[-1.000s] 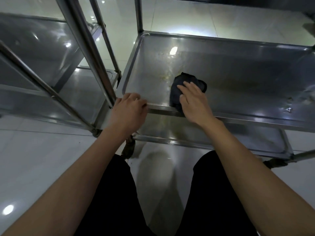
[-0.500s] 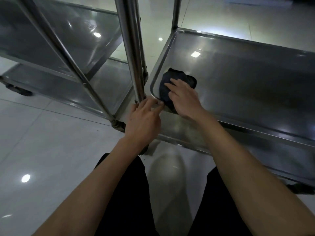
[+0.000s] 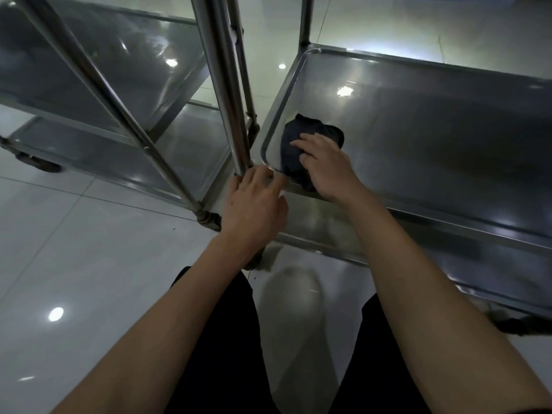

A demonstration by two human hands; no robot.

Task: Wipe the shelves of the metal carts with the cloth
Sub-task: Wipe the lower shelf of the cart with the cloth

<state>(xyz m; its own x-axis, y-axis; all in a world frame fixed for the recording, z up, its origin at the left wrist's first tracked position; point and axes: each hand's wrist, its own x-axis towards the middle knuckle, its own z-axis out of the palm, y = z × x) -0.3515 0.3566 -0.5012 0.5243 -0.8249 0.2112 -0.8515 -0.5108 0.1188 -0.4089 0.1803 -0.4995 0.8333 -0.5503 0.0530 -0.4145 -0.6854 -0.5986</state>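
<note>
A stainless steel cart shelf (image 3: 433,121) with a raised rim is filling the right half of the frame, catching ceiling-light reflections. A dark crumpled cloth (image 3: 294,150) is lying directly on it, in its near-left corner just inside the rim. A lower shelf (image 3: 343,234) of the same cart is showing beneath, toward centre right. At upper left, a second cart's shelves (image 3: 119,70) are standing beside it. Both carts are resting on the glossy pale tiled floor (image 3: 89,249).
</note>
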